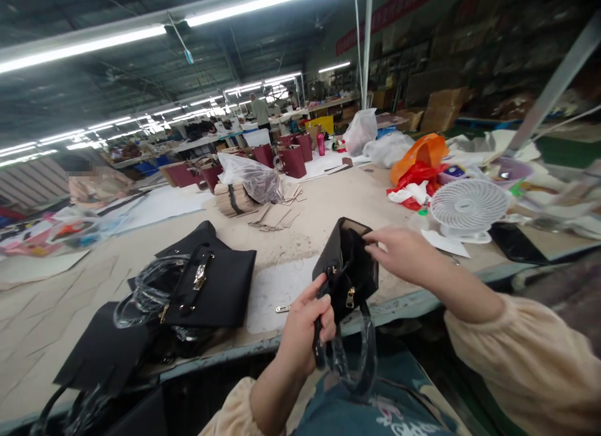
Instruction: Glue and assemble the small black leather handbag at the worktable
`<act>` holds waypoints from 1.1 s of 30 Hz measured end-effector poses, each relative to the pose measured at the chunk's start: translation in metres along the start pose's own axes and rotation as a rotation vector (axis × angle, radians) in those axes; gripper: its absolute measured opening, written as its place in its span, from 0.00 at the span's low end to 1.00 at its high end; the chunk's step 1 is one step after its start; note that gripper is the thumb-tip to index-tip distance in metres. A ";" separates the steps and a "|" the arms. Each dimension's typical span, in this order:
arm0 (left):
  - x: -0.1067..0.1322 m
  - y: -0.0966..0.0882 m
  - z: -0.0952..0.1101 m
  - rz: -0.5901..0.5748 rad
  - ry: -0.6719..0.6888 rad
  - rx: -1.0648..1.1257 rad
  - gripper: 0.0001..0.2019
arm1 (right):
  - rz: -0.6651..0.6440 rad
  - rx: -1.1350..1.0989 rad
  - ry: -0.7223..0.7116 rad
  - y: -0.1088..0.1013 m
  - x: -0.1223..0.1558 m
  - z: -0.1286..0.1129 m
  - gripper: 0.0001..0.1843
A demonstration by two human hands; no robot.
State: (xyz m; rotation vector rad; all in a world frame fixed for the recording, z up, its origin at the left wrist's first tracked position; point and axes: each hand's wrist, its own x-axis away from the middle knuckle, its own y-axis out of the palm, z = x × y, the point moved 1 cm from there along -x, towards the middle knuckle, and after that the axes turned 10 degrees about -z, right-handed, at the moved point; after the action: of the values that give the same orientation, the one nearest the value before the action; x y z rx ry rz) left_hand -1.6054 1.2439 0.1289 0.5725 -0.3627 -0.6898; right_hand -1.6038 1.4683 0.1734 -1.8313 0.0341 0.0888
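A small black handbag (346,264) is tilted at the table's front edge, its mouth open and a gold zipper pull showing. My left hand (307,323) is closed around its near side by the base of a plastic-wrapped handle (369,354), which hangs toward my lap. At the bag's mouth, the fingers of my right hand (399,251) grip the far rim; their tips are partly hidden by the bag. Beside my left hand a small metal clasp piece (282,309) lies on a white sheet (270,286).
To the left lie more black handbags (216,286) with plastic-wrapped handles. Farther back are stacked brown boards (232,199) and maroon bags (292,159). A white fan (469,204), a black phone (518,243) and an orange plastic bag (420,154) sit right. A person (96,182) is at far left.
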 end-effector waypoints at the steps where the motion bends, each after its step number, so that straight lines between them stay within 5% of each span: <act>1: -0.004 0.002 0.003 0.013 0.006 0.039 0.31 | 0.149 -0.045 0.006 -0.006 0.013 -0.005 0.13; 3: -0.014 0.008 0.007 0.035 0.034 0.121 0.28 | 0.267 -0.121 -0.087 -0.010 0.036 -0.021 0.11; 5: -0.023 0.016 0.008 0.071 0.063 0.194 0.26 | 0.197 -0.067 -0.126 -0.003 0.048 -0.042 0.09; 10: -0.034 0.035 0.002 0.133 0.074 0.257 0.18 | -0.005 0.146 0.105 0.021 0.030 -0.069 0.06; 21: -0.049 0.055 -0.002 0.167 0.080 0.475 0.11 | 0.070 0.160 0.242 0.023 0.005 -0.031 0.08; 33: -0.056 0.053 0.002 0.138 0.120 0.599 0.06 | 0.220 -0.076 0.262 0.033 -0.004 -0.027 0.08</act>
State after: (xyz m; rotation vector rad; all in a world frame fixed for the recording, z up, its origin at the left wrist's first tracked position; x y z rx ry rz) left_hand -1.6208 1.3150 0.1549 1.1408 -0.4944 -0.4034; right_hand -1.6094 1.4333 0.1491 -1.8997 0.4210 0.0038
